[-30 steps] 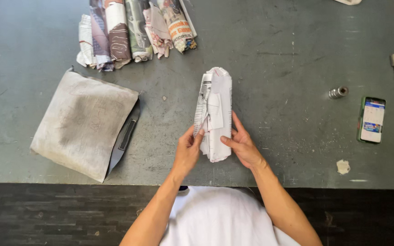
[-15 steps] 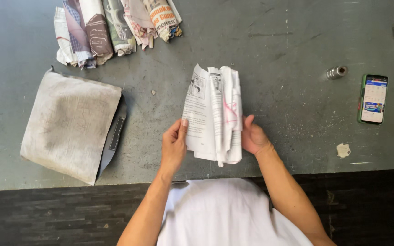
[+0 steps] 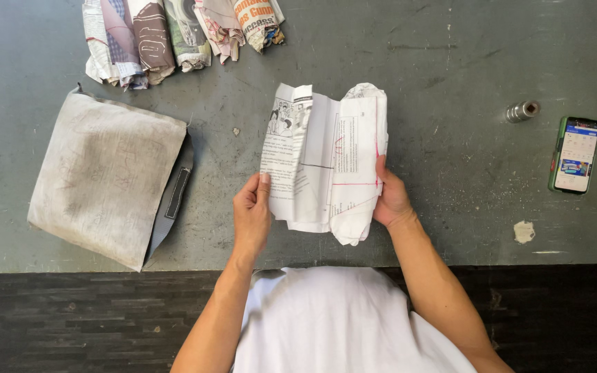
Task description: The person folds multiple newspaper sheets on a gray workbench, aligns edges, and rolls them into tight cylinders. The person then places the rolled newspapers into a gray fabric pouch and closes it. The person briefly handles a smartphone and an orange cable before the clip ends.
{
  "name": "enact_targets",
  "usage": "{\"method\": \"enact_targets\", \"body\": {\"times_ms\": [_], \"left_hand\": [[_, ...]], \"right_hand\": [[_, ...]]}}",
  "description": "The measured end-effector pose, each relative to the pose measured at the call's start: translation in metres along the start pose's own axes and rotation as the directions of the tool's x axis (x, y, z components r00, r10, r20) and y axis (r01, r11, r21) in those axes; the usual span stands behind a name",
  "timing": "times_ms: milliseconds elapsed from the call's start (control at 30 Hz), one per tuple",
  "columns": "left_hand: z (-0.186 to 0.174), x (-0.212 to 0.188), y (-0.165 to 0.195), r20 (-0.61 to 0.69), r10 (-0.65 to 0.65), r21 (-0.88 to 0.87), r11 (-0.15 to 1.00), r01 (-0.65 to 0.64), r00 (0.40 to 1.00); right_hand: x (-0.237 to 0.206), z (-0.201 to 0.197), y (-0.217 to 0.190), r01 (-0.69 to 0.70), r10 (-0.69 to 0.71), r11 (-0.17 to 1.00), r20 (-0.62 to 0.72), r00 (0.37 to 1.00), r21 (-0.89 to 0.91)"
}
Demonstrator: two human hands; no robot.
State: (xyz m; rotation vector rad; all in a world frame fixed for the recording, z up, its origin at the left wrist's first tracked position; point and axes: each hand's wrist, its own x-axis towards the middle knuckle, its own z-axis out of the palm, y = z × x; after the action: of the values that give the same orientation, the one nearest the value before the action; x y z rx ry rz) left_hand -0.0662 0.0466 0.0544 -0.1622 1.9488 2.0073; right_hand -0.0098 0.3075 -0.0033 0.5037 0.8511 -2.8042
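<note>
A creased sheet of newspaper lies partly unfolded on the grey table, with a wrapped lump under its right side. My left hand pinches the sheet's lower left edge between thumb and fingers. My right hand holds the right edge, fingers curled around the paper. Both hands sit near the table's front edge, in front of my white shirt.
Several newspaper-wrapped bundles lie in a row at the back left. A flat grey pouch with a dark flap rests at the left. A small metal cylinder and a phone with its screen lit are at the right.
The rolled paper bundle has been opened out: my left hand pulled its left flap outward and my right hand shifted to the right edge. The sheet is now spread wider.
</note>
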Motion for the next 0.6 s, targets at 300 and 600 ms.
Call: {"method": "enact_targets", "body": {"times_ms": [300, 600], "left_hand": [[-0.003, 0.001, -0.013, -0.001, -0.049, -0.068, 0.997, 0.048, 0.999], [-0.002, -0.001, -0.015, -0.039, -0.053, -0.053, 0.997, 0.051, 0.998]], "right_hand": [[-0.008, 0.014, -0.007, -0.001, 0.002, 0.999, -0.017, 1.0, 0.041], [-0.013, 0.007, -0.008, -0.001, 0.007, 0.998, -0.106, 0.994, 0.055]]}}
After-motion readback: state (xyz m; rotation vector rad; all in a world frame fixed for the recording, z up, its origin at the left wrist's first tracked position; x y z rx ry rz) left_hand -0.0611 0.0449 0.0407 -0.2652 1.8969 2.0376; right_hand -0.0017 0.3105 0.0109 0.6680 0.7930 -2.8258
